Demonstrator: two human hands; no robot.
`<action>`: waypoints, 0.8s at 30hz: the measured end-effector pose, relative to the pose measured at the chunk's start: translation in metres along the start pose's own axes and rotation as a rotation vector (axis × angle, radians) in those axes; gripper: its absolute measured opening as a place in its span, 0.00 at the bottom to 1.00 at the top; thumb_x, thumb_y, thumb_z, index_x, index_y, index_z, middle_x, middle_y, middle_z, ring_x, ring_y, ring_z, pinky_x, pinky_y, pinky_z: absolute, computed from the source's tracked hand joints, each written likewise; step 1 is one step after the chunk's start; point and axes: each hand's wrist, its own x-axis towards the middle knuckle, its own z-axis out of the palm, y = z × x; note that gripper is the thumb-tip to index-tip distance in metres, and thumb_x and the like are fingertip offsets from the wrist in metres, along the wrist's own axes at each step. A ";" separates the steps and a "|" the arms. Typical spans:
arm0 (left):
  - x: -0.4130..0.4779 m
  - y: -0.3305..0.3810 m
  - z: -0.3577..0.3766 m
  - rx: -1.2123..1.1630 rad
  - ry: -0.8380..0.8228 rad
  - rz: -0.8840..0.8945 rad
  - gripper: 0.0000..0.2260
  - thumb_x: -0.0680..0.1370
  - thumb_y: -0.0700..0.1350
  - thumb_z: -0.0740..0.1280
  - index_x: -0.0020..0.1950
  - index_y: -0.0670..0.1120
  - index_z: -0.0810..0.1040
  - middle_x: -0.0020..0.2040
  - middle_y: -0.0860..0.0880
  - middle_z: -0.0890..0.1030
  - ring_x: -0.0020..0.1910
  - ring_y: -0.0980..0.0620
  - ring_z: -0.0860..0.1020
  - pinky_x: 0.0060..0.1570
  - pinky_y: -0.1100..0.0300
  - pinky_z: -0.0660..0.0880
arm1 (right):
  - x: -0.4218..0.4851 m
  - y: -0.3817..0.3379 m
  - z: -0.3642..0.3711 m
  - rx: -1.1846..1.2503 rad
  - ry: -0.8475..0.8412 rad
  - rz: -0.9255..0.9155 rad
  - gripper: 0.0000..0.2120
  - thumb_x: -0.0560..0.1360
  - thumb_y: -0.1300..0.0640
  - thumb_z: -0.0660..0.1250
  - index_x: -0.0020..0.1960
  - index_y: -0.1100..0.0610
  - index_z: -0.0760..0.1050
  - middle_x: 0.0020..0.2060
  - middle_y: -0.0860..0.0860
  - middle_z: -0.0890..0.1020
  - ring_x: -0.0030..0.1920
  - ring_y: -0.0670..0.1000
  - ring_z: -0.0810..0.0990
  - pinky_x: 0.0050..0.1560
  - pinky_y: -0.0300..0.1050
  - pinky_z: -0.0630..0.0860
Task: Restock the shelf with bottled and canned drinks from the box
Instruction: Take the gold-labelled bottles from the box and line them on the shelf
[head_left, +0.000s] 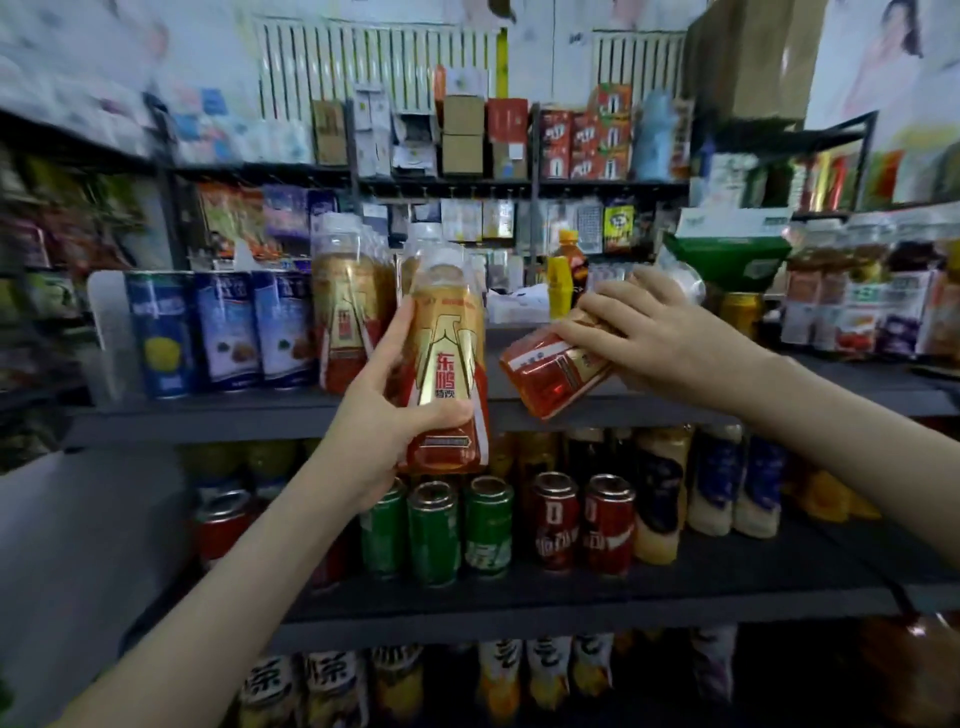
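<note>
Orange upright bottle (448, 364) gripped by left hand (382, 415), tilted bottle (550, 370) clasped by right hand (652, 338), at shelf (208, 415)

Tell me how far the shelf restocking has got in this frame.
Done: matching gold-and-red bottles already stand on the upper shelf beside the blue cans. In hand: the left hand grips an upright bottle at the shelf edge; the right hand holds a tilted bottle above the shelf. Left: both need setting down; the box is out of view, so remaining stock is unknown.
</note>
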 end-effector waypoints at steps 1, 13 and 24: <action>0.004 0.001 -0.005 0.002 0.018 0.021 0.45 0.61 0.35 0.75 0.68 0.70 0.64 0.63 0.53 0.76 0.56 0.51 0.80 0.49 0.49 0.80 | 0.013 0.003 0.004 -0.017 -0.017 -0.012 0.32 0.69 0.58 0.70 0.70 0.57 0.63 0.60 0.64 0.76 0.59 0.65 0.76 0.61 0.67 0.67; 0.038 0.004 -0.031 0.066 0.164 0.149 0.44 0.61 0.37 0.76 0.64 0.74 0.64 0.67 0.51 0.73 0.59 0.49 0.78 0.55 0.42 0.78 | 0.117 0.013 0.028 -0.216 -0.024 -0.383 0.42 0.59 0.68 0.77 0.69 0.51 0.67 0.62 0.58 0.76 0.66 0.60 0.72 0.68 0.70 0.55; 0.048 -0.005 -0.032 0.050 0.218 0.191 0.46 0.61 0.36 0.75 0.69 0.69 0.62 0.68 0.51 0.72 0.60 0.50 0.78 0.54 0.46 0.79 | 0.110 -0.011 0.045 0.057 0.162 -0.139 0.42 0.66 0.66 0.61 0.77 0.48 0.51 0.77 0.55 0.53 0.76 0.59 0.48 0.70 0.69 0.41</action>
